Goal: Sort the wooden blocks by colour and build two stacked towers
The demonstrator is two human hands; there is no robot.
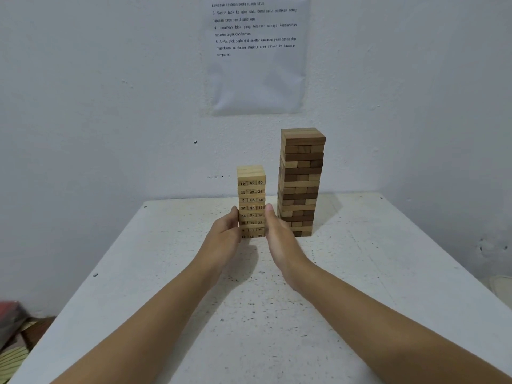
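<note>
The light tower (251, 195) stands upright between the two hands, its long axis vertical. The numbered block ends of every other layer face the person, and the layers between show plain long sides, so the blocks' long axes alternate from layer to layer.

The left hand (223, 235) lies against the tower's left face with its thumb up and its fingers loosely extended along the lower layers. The right hand (279, 239) is flat, with straight fingers pressing the right face at the same height. Neither hand wraps around the tower; the tower rises well above both sets of fingertips.

Just beyond the right fingers, and apart from the light tower, the dark tower (302, 173) stands upright and taller, its layers also crossed and slightly uneven. Both towers rest on the white table (388, 273), far from the person's edge. A printed sheet (257, 65) hangs on the wall above.
</note>
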